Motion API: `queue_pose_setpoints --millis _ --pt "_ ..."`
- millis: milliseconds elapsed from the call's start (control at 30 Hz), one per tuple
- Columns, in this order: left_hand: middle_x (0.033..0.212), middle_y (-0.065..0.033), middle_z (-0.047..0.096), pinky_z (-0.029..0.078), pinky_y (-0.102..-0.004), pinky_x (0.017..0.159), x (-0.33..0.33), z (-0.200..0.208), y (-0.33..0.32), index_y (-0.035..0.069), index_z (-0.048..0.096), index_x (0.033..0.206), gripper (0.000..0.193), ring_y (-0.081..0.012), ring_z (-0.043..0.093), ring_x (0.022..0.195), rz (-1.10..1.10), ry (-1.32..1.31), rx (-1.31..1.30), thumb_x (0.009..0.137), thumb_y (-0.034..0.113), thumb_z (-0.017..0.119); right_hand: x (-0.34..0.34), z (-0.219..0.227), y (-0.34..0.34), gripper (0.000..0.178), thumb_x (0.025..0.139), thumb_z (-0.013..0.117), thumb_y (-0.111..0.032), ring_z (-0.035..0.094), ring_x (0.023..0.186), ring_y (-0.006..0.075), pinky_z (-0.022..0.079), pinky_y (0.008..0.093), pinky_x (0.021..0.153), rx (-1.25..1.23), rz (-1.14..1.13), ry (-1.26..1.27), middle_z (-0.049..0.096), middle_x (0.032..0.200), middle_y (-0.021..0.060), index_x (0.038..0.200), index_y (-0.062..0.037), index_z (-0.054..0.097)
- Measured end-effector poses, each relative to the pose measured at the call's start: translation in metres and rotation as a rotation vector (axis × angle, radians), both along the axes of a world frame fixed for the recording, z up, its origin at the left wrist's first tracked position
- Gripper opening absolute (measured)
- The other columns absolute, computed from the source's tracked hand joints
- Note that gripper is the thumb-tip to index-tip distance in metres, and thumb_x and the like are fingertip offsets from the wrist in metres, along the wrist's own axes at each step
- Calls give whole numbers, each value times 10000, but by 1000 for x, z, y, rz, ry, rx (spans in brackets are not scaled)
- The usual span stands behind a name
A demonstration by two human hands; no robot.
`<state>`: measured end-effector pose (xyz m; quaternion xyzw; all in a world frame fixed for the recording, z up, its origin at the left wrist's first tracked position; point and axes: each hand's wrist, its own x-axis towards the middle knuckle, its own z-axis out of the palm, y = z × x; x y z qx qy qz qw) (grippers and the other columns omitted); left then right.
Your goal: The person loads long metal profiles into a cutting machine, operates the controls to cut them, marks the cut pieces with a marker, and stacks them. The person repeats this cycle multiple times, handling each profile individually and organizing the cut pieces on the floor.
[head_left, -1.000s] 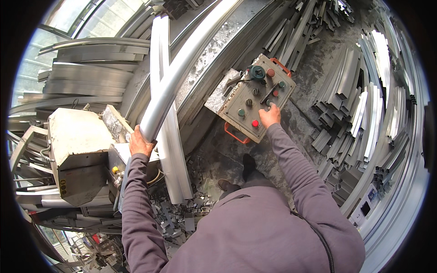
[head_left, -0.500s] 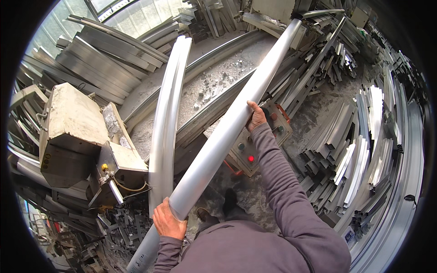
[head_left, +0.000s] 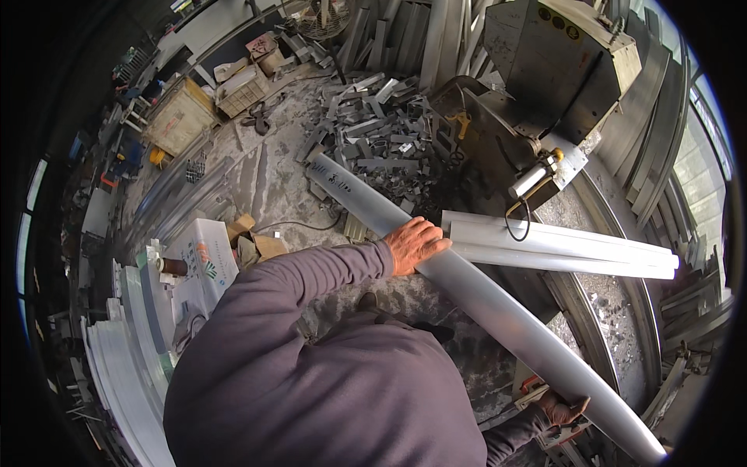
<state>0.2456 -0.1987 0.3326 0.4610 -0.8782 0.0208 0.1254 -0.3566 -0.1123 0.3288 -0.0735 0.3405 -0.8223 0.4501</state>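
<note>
A long, smooth silver aluminium profile (head_left: 513,323) runs slantwise across the view, from the upper middle down to the lower right. My left hand (head_left: 416,245) is closed over it, fingers wrapped across its top. Farther along, at the lower right, my right hand (head_left: 562,409) grips the near side of the same profile, its thumb lying against the surface and its other fingers partly hidden. Dark handwriting marks the profile's far end. Beside my left hand, several pale grooved profiles (head_left: 560,245) lie side by side, reaching right.
A cutting machine head (head_left: 556,58) with a yellow-capped cylinder (head_left: 537,175) stands at the upper right. Offcuts (head_left: 381,132) are heaped on the floor ahead. To the left are a white carton (head_left: 204,261), a crate (head_left: 243,91) and stacked long profiles (head_left: 120,373). Metal rails (head_left: 591,319) run at right.
My view has swung left, bringing the offcut heap and carton into sight. Both hands still hold the aluminium profile, its marked far end now fully visible.
</note>
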Motion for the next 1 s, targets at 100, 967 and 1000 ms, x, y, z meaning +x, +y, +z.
queue_pose_setpoints --millis 100,967,1000 --pt "1304 -134 512 441 -521 1116 85 -6 14 138 454 1485 858 -363 561 1247 22 267 -69 726 110 853 81 73 26 451 989 714 -234 699 1234 381 533 535 1125 -155 215 303 723 1340 212 1321 70 710" --pt "1448 -73 666 491 -434 1160 466 138 214 110 574 1504 668 -211 636 1348 -195 2679 315 1021 535 756 859 161 -17 499 1076 671 -221 649 1310 393 508 506 1153 -959 93 1793 648 1474 207 1472 74 593" --pt "1418 -77 690 511 -432 1148 490 134 217 102 585 1485 642 -208 657 1328 -179 2701 289 1022 509 763 872 148 -24 555 1071 687 -269 641 1323 383 503 496 1154 -978 164 1881 627 1499 205 1499 62 565"
